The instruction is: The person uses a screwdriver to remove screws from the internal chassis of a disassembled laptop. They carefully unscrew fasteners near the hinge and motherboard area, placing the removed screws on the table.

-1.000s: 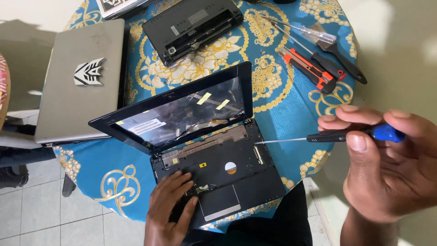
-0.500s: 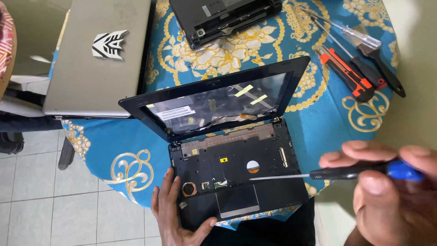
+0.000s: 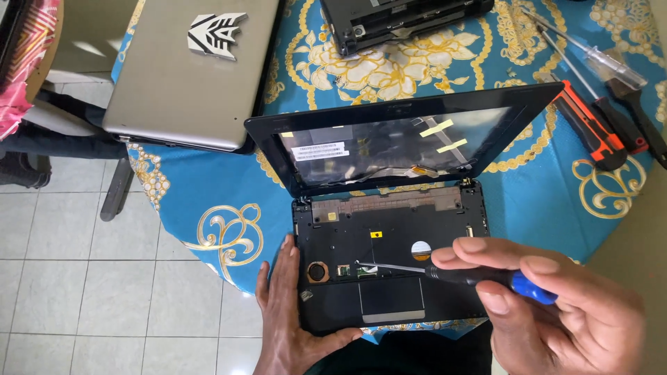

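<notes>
Two bare hands low in the view, one flat and one pinching.

The left hand (image 3: 292,316) comes up from the bottom edge with its palm down and its fingers held straight and close together, pointing away from the body — the thumb is spread wide to the right, so the hand makes an open L shape, gripping nothing. The right hand (image 3: 556,312) enters from the lower right corner, larger in view and nearer the camera, with its back turned upward. Its thumb and first fingers are curled into a pinch around a slim handle — the remaining fingers are folded loosely beneath.
</notes>
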